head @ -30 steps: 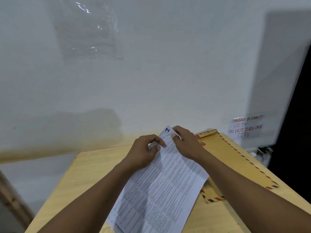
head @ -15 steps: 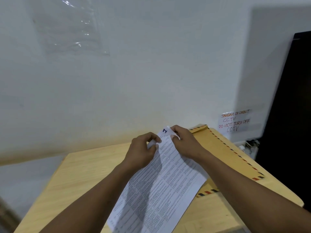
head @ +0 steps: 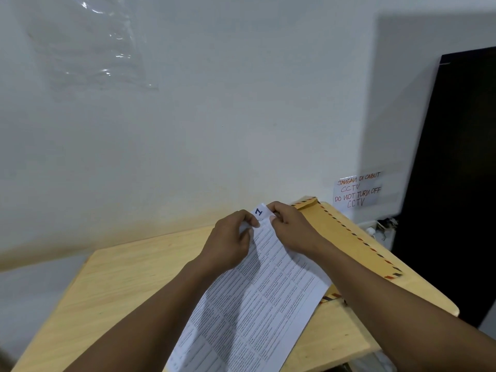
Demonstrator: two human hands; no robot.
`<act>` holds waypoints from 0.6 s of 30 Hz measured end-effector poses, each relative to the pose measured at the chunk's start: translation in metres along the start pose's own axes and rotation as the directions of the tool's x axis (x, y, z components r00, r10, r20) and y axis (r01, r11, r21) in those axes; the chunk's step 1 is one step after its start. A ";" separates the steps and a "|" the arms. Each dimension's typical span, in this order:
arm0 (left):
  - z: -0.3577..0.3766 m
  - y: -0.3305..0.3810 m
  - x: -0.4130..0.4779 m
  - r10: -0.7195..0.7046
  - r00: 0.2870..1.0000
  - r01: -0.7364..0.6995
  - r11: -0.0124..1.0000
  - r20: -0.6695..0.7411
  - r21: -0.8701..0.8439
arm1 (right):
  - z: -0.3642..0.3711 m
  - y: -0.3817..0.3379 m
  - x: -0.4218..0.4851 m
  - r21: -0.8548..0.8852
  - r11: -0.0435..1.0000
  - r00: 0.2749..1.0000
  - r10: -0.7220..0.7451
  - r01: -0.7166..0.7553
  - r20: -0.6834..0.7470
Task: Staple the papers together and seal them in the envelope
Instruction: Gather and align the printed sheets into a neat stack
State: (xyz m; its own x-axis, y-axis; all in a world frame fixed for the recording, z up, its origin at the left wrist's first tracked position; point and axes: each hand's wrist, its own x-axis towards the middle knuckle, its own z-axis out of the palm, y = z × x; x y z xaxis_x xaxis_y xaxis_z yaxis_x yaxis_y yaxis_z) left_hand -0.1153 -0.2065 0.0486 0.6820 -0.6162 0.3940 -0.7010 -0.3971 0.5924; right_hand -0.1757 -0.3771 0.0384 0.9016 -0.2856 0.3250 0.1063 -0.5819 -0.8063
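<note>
Both hands pinch the far corner of the papers — left hand and right hand on either side of a handwritten "1". Printed sheets slope down toward the viewer over the table. Right of them lies the envelope — brown, stripe-edged, partly under the papers.

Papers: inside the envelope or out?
Out: left hand and right hand pinch the papers by the top; envelope lies underneath.
</note>
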 end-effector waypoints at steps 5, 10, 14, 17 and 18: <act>0.000 0.001 0.000 0.020 1.000 -0.020 1.000 -0.017 -0.023 | -0.004 -0.002 0.002 -0.005 1.000 0.999 0.015 -0.015 -0.028; 0.000 0.001 0.000 0.048 0.998 -0.048 0.999 -0.034 -0.012 | -0.002 -0.005 0.004 -0.008 1.000 1.000 0.009 -0.009 -0.018; -0.003 -0.002 0.000 0.008 0.997 -0.011 0.999 -0.075 -0.040 | -0.005 -0.003 0.004 -0.043 0.998 0.998 0.054 -0.056 -0.043; -0.003 -0.003 0.001 -0.041 0.996 0.037 0.998 -0.075 -0.056 | -0.008 -0.002 -0.002 -0.084 0.996 0.999 0.039 -0.041 -0.023; -0.002 -0.003 0.002 -0.059 0.996 0.055 0.996 -0.067 -0.065 | -0.009 -0.001 -0.003 -0.085 0.996 0.999 0.035 -0.038 -0.038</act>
State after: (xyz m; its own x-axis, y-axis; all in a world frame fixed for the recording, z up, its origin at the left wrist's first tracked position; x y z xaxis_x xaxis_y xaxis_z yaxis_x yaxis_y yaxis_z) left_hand -0.1116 -0.2048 0.0493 0.7345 -0.5449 0.4045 -0.6476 -0.3847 0.6577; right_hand -0.1823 -0.3828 0.0427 0.8879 -0.3347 0.3156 0.0362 -0.6331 -0.7732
